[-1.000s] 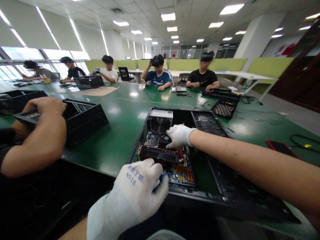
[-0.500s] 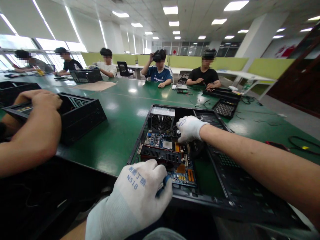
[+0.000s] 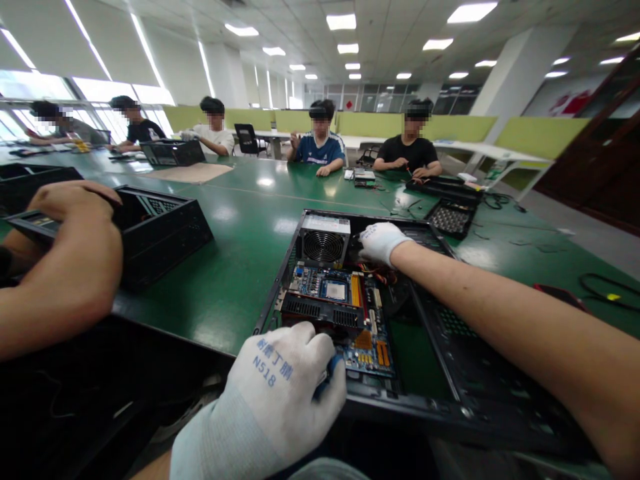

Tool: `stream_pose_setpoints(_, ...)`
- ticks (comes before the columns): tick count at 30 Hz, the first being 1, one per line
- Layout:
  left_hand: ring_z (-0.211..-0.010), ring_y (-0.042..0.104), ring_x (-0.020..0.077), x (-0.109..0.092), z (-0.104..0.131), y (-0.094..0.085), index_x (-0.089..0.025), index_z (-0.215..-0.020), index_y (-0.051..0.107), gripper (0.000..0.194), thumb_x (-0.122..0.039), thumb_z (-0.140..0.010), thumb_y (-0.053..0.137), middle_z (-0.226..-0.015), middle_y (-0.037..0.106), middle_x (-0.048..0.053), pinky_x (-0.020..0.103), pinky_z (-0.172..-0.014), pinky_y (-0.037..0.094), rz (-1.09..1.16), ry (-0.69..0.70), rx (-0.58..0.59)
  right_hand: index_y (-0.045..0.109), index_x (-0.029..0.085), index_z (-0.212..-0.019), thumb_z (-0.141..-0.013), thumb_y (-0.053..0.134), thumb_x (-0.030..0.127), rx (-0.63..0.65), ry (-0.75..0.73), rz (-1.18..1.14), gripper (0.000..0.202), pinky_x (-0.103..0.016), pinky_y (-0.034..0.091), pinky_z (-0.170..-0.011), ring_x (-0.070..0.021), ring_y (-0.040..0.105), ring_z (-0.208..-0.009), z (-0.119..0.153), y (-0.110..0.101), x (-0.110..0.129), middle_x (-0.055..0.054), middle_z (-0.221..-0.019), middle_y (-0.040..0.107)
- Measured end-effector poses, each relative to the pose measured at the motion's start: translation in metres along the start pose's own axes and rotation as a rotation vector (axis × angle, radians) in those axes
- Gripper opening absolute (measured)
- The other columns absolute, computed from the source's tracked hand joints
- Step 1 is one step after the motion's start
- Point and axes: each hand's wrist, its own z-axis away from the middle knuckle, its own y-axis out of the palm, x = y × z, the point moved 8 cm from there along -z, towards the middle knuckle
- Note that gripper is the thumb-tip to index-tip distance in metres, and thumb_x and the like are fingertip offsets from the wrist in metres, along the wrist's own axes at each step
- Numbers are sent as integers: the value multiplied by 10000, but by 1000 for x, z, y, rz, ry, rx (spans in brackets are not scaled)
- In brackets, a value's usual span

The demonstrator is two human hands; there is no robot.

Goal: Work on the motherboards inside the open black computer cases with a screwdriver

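Observation:
An open black computer case point(image 3: 453, 363) lies on the green table, with a power supply point(image 3: 324, 241), a blue motherboard point(image 3: 367, 360) and a black graphics card point(image 3: 320, 311) inside. My gloved left hand point(image 3: 287, 383) is closed at the case's near left edge, curled around something small and blue that is mostly hidden. Inside the case, beside the power supply, is my gloved right hand point(image 3: 384, 243). Its fingers are bent among dark cables; what they hold, if anything, is hidden. A silver square processor point(image 3: 334, 290) shows uncovered on the motherboard.
At left, another person's arms point(image 3: 75, 267) reach over a second black case point(image 3: 167, 233). Several people sit across the green table point(image 3: 240, 193). A black tray point(image 3: 451, 215) and loose cables lie beyond my case; a cable point(image 3: 607, 290) curls at the right.
My right hand has moved back and slightly right, deeper among the cables, uncovering more of the memory slots and coloured wires. My left hand has barely moved. A person opposite has lowered a hand from the head.

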Motion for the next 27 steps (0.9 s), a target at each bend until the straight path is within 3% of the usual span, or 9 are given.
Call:
stream_pose_setpoints(5,-655,646,205,0,-1,0,-259,-746,528,233,-337,-964,499,-754,624,6,367,-582,375,8,1,-4,723,116,-1286,-871,720,458,7,-53,-29,537,-382,527,-925,-326,696,-1158,-2,7,1,-218,-1310,708)
stream_pose_setpoints(11,-675,659,215,1,1,1,-265,-763,541,225,-343,-970,498,-770,631,2,369,-593,396,8,1,6,704,104,-1286,-931,590,572,-84,-80,-78,599,-434,495,-972,-366,662,-1195,15,-9,-6,-236,-1309,686)
stream_pose_setpoints(15,-666,654,207,1,0,-1,-260,-756,542,230,-340,-968,504,-762,627,4,364,-589,399,17,-1,-2,715,132,-1243,-976,516,578,-138,-112,-173,556,-359,485,-996,-299,675,-1172,43,-21,-25,-178,-1274,723)
stream_pose_setpoints(20,-642,635,175,-1,-6,-7,-250,-751,534,212,-322,-950,535,-747,625,-4,337,-587,417,64,5,56,721,182,-1229,-963,527,590,-264,-166,-538,524,-358,503,-993,-278,687,-1118,94,-21,-55,-114,-1247,746)
stream_pose_setpoints(24,-723,659,179,-6,-26,-20,-247,-809,570,208,-353,-983,528,-799,661,9,315,-654,460,6,71,62,728,225,-1225,-944,550,641,-290,-177,-798,532,-361,530,-952,-258,698,-1071,126,-8,-67,-60,-1217,754)
stream_pose_setpoints(27,-840,696,208,-7,-60,-21,-233,-897,626,223,-398,-997,514,-876,707,38,316,-754,511,-89,116,69,745,231,-1153,-956,539,645,-327,-155,-927,503,-359,532,-923,-250,700,-1036,136,-2,-72,-46,-1149,766)
